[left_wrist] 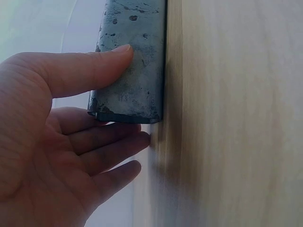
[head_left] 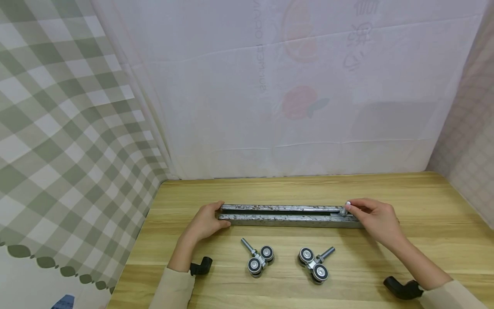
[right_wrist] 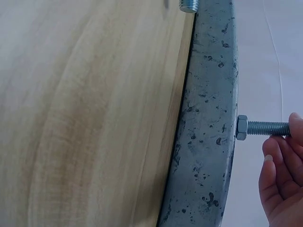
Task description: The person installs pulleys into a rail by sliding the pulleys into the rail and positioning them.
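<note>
A grey metal rail (head_left: 285,222), speckled with dark spots and slotted along its top, lies crosswise on the table. My left hand (head_left: 205,222) grips its left end, the thumb on the front face in the left wrist view and the index finger behind. Near the right end, a threaded bolt (right_wrist: 265,128) with a hex nut stands up out of the slot. The thumb and fingers of my right hand (head_left: 380,219) pinch the bolt's upper end. Whatever the bolt joins inside the rail is mostly hidden.
Two roller trolleys, a left one (head_left: 260,261) and a right one (head_left: 313,266), lie in front of the rail, each with black-rimmed wheels and a threaded bolt. A white curtain (head_left: 247,107) hangs behind the wooden table (head_left: 231,296); checked cloth (head_left: 77,128) hangs at the left.
</note>
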The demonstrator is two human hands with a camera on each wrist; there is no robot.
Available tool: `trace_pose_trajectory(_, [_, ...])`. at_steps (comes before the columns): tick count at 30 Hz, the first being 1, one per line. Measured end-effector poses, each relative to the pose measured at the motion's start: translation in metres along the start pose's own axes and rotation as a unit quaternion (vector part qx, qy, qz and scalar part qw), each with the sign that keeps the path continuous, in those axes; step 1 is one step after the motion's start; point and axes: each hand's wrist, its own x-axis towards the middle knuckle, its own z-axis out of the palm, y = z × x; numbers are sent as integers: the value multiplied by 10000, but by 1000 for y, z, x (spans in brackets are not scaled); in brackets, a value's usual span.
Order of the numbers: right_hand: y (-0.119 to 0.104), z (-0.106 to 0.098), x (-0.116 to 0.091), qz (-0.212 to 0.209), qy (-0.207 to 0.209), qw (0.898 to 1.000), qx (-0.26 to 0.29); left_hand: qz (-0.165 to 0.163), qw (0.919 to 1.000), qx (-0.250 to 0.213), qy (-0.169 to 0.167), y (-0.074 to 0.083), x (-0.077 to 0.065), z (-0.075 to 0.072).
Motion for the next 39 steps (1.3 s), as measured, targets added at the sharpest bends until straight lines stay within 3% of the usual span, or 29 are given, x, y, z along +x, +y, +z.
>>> trace_pose_trajectory(21, [-11,10,3,-193,-175,9996,135,60,10000,52,21,0,0,0])
trace_pose_trajectory(39, [-21,19,5,-35,-478,9988,115,12,10000,51,8,-1,0,-1])
